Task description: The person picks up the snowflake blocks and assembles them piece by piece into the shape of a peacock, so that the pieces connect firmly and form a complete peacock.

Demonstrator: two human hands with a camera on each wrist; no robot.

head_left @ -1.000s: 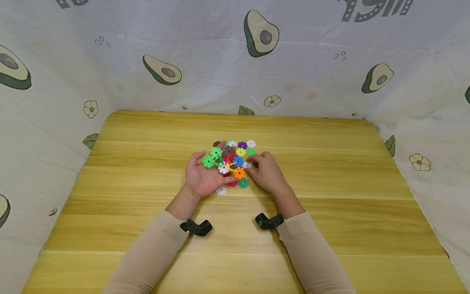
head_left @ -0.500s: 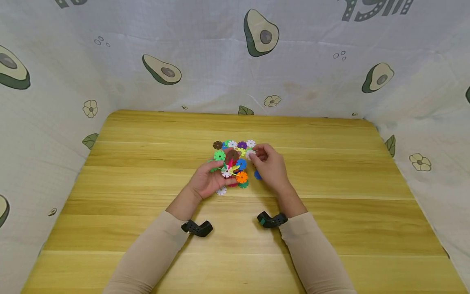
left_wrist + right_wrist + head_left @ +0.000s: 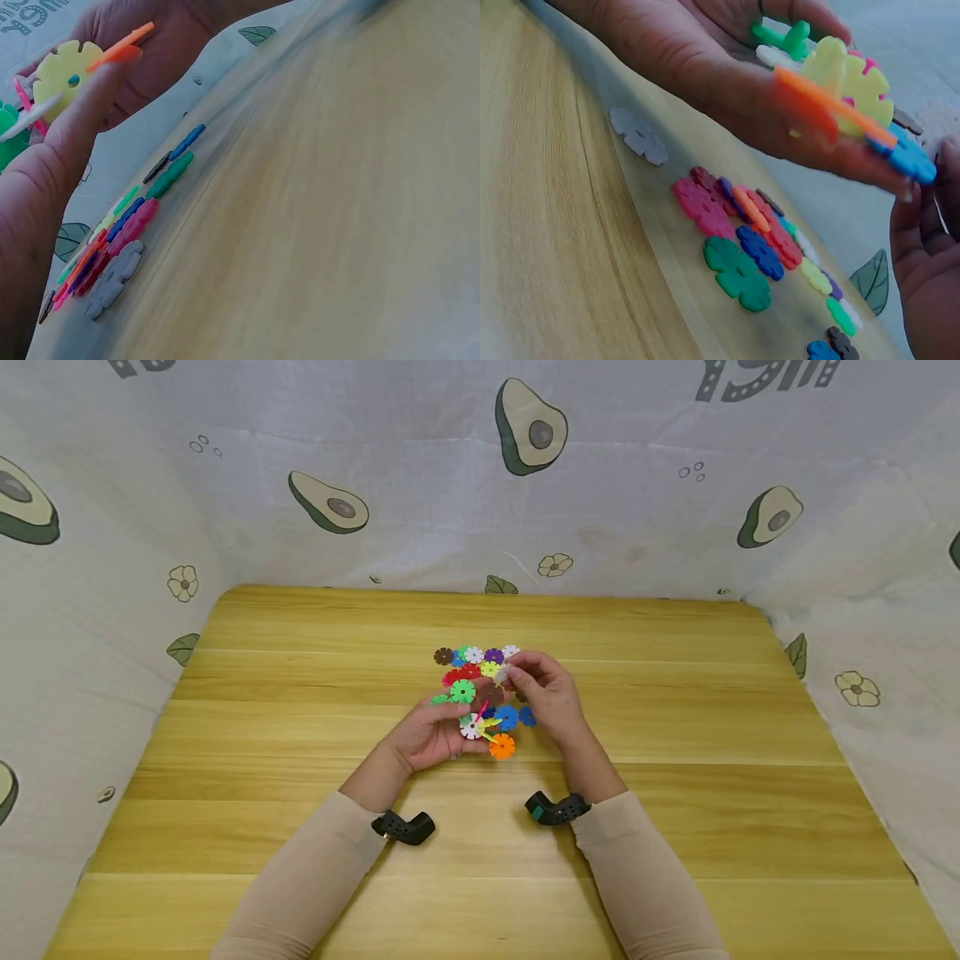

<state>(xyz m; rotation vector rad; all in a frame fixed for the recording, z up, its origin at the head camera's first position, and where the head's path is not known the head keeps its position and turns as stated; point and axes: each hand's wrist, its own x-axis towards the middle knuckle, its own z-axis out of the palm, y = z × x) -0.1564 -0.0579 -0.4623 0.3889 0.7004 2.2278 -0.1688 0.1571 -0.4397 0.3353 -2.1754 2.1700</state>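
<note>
My left hand (image 3: 426, 735) holds a joined cluster of notched plastic snowflake discs, with a green disc (image 3: 462, 691), white disc (image 3: 472, 727), blue disc (image 3: 507, 718) and orange disc (image 3: 502, 746) sticking out at angles. The thumb lies over the cluster's left side. Close at its right, my right hand (image 3: 553, 697) pinches a single white disc (image 3: 503, 674) between thumb and fingers. In the right wrist view this pale disc (image 3: 939, 118) is seen beside the cluster's blue disc. The left wrist view shows the cluster's yellow disc (image 3: 67, 79) raised over the table.
Loose discs lie flat on the wooden table (image 3: 675, 693) under and beyond the hands, among them a red one (image 3: 470, 671), a purple one (image 3: 493, 656) and a brown one (image 3: 443, 656). A white curtain (image 3: 420, 435) with avocado prints surrounds the table.
My left hand has turned the cluster and brought it slightly right and nearer, its thumb now folded over. My right hand has lifted a white disc from the pile's right side.
</note>
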